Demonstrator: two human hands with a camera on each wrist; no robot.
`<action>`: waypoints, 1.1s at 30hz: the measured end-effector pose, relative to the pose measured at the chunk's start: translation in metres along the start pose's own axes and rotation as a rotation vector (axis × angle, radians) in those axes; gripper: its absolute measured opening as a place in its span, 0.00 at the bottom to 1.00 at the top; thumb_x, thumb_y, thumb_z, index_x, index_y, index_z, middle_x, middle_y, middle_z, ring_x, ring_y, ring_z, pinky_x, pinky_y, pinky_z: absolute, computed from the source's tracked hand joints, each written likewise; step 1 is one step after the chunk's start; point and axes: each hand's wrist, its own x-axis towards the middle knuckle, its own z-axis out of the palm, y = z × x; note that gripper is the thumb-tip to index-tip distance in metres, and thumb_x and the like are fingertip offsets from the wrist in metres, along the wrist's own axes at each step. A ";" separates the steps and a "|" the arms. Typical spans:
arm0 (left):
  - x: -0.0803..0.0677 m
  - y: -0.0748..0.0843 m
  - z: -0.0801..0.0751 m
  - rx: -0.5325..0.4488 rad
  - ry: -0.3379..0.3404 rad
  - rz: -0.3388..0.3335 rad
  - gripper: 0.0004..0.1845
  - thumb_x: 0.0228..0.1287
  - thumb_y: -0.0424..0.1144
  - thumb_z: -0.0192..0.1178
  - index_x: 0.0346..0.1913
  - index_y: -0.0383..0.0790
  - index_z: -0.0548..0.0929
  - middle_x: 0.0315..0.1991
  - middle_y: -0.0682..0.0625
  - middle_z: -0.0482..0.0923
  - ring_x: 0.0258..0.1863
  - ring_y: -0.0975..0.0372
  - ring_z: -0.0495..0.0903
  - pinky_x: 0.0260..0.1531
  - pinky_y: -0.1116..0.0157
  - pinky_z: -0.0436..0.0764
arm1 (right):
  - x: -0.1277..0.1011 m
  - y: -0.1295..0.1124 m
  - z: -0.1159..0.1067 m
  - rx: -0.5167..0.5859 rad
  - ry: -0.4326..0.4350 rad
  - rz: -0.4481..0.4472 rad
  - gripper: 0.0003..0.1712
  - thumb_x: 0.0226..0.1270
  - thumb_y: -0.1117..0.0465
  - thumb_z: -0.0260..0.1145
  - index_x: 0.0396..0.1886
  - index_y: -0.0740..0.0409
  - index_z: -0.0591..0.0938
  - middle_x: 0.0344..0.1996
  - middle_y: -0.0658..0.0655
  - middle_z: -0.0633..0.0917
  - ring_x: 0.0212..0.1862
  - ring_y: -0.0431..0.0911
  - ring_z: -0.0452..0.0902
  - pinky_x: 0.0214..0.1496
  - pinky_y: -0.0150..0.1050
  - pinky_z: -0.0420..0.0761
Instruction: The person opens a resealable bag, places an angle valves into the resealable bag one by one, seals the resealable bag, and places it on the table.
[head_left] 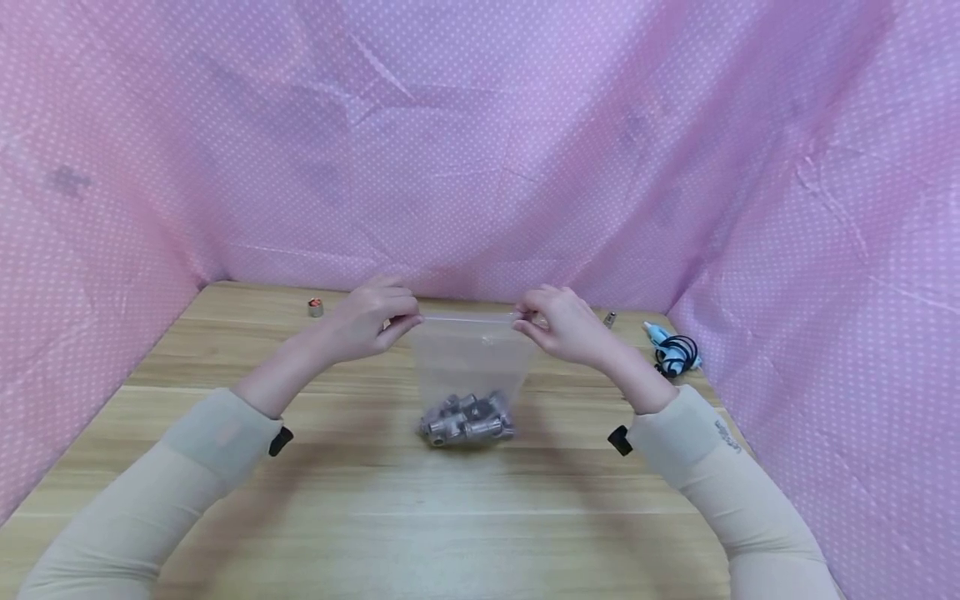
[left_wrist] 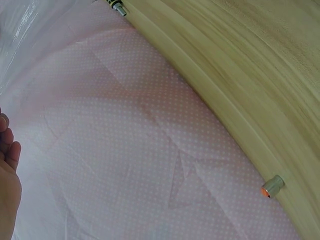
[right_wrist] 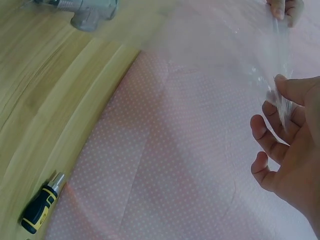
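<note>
A clear zip bag (head_left: 472,358) hangs upright above the table, its top edge stretched between both hands. Several grey metal pipe fittings (head_left: 468,425) lie bunched in its bottom. My left hand (head_left: 378,318) pinches the bag's upper left corner between thumb and fingers. At the opposite corner, my right hand (head_left: 561,325) pinches the plastic. The right wrist view shows that thumb and forefinger on the gathered edge, with the other fingers loosely curled; a T-shaped fitting (right_wrist: 87,15) appears through the plastic. Only part of the left hand (left_wrist: 9,185) enters the left wrist view.
A small metal cylinder with orange inside (head_left: 316,307) stands at the table's back left. At the back right are a black-and-yellow screwdriver (right_wrist: 39,210) and a light-blue tool with a coiled black cord (head_left: 675,350). Pink dotted cloth (head_left: 465,167) walls the wooden table (head_left: 420,517).
</note>
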 end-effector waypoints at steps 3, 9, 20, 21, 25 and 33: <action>-0.001 -0.001 -0.001 0.006 -0.004 -0.003 0.06 0.59 0.32 0.61 0.26 0.41 0.79 0.22 0.55 0.73 0.26 0.64 0.66 0.34 0.64 0.67 | -0.003 0.004 -0.002 0.006 0.005 -0.001 0.06 0.61 0.60 0.67 0.33 0.58 0.81 0.30 0.53 0.84 0.36 0.46 0.77 0.41 0.43 0.75; -0.002 0.000 -0.002 0.007 0.003 -0.012 0.07 0.59 0.32 0.61 0.25 0.41 0.79 0.21 0.56 0.71 0.26 0.64 0.64 0.33 0.65 0.65 | -0.011 0.011 -0.003 0.018 0.030 -0.004 0.06 0.61 0.59 0.66 0.32 0.57 0.80 0.30 0.52 0.84 0.35 0.46 0.76 0.42 0.44 0.74; -0.004 0.002 -0.001 0.029 0.002 -0.035 0.07 0.59 0.32 0.61 0.24 0.42 0.77 0.21 0.56 0.71 0.26 0.64 0.64 0.32 0.65 0.64 | -0.022 0.018 -0.001 0.077 0.074 0.038 0.05 0.61 0.60 0.67 0.29 0.55 0.80 0.27 0.50 0.83 0.34 0.45 0.75 0.41 0.42 0.73; -0.004 0.001 -0.001 0.029 0.004 -0.033 0.07 0.59 0.32 0.61 0.24 0.42 0.78 0.21 0.56 0.72 0.26 0.64 0.64 0.32 0.65 0.64 | -0.022 0.019 0.000 0.080 0.081 0.040 0.05 0.61 0.60 0.67 0.29 0.55 0.80 0.27 0.50 0.83 0.33 0.45 0.74 0.40 0.41 0.72; -0.006 -0.004 0.000 0.028 0.013 -0.028 0.07 0.59 0.32 0.61 0.25 0.42 0.78 0.21 0.56 0.72 0.26 0.63 0.64 0.32 0.64 0.64 | -0.021 0.020 0.003 0.078 0.113 0.039 0.06 0.60 0.61 0.68 0.28 0.56 0.80 0.25 0.50 0.82 0.31 0.47 0.74 0.38 0.40 0.70; -0.010 -0.015 0.001 0.012 0.016 -0.031 0.09 0.58 0.30 0.62 0.23 0.42 0.76 0.19 0.55 0.69 0.25 0.64 0.63 0.32 0.65 0.62 | -0.015 0.021 0.009 0.090 0.158 0.036 0.09 0.58 0.61 0.70 0.23 0.56 0.78 0.21 0.49 0.79 0.28 0.46 0.71 0.33 0.37 0.69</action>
